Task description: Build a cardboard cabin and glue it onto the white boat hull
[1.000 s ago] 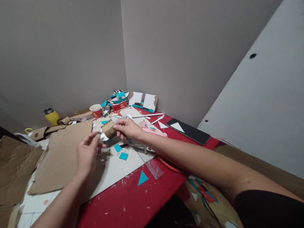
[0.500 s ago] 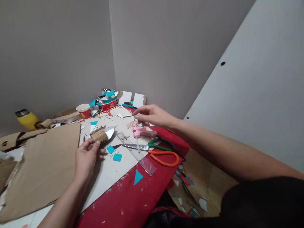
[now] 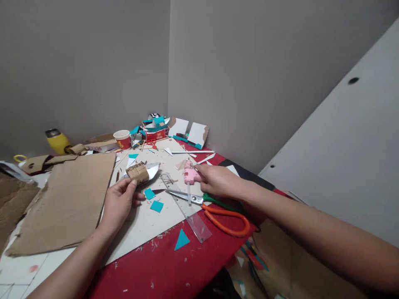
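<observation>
My left hand [image 3: 120, 199] pinches a small boat-shaped piece [image 3: 139, 172] of brown cardboard and white card, thumb on its near side. Over at the right, my right hand [image 3: 218, 180] is closed around the handle of a pink hot glue gun [image 3: 189, 172], which lies on the white board with a clear glue stick out of its back. Large scissors [image 3: 227, 220] with one orange and one green handle lie just below, across a clear ruler [image 3: 195, 222]. Teal scraps [image 3: 156, 206] are near my left fingers. A thin white strip [image 3: 195, 152] lies behind the glue gun.
A cardboard sheet [image 3: 68, 203] covers the left side. Along the back stand a yellow bottle [image 3: 58, 142], a red-and-white paper cup [image 3: 122, 140] and a teal-and-red model [image 3: 156, 128]. A teal triangle [image 3: 182, 240] lies on the red cloth [image 3: 149, 265]. Grey walls close the corner.
My right hand has left the thin white strip at the back, come nearer and closed on the glue gun's handle. My left hand still holds the cardboard piece. The view has turned left.
</observation>
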`<move>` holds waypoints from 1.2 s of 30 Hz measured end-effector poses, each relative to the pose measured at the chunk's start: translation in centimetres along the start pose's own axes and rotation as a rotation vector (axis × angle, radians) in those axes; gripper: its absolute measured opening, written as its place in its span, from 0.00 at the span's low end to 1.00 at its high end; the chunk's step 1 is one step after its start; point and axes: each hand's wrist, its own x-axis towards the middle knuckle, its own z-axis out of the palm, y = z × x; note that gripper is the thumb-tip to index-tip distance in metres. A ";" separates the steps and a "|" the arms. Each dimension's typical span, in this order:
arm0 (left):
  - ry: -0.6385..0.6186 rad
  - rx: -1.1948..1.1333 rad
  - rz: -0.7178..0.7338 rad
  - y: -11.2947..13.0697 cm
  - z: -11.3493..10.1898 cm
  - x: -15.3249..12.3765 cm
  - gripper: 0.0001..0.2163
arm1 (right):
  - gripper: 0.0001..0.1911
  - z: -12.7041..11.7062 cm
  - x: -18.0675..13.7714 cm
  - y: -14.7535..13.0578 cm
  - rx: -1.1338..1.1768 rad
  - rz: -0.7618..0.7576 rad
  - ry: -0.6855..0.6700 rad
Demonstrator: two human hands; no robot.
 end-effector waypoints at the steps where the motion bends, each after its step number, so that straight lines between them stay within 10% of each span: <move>1: 0.007 -0.004 -0.002 0.0 0.0 0.0 0.14 | 0.19 -0.1 -0.2 0.3 0.042 0.004 0.040; 8: -0.019 0.005 0.002 -0.1 0.0 -0.2 0.15 | 0.13 -2.5 -3.0 -0.4 0.960 0.194 0.628; 12: -0.067 0.033 0.017 -0.2 -0.1 -0.2 0.17 | 0.15 -3.1 -2.9 -3.4 1.310 0.105 0.377; 19: -0.084 0.075 0.062 -0.4 0.0 -0.4 0.16 | 0.21 -2.3 -0.4 -7.8 0.975 -0.276 0.072; 28: 0.161 0.037 0.021 0.9 0.0 -0.8 0.16 | 0.24 -0.8 0.4 -7.9 1.134 -0.284 0.011; 36: 0.084 0.344 0.456 2.5 0.1 -2.5 0.16 | 0.24 -1.2 0.2 -7.2 1.179 -0.339 -0.048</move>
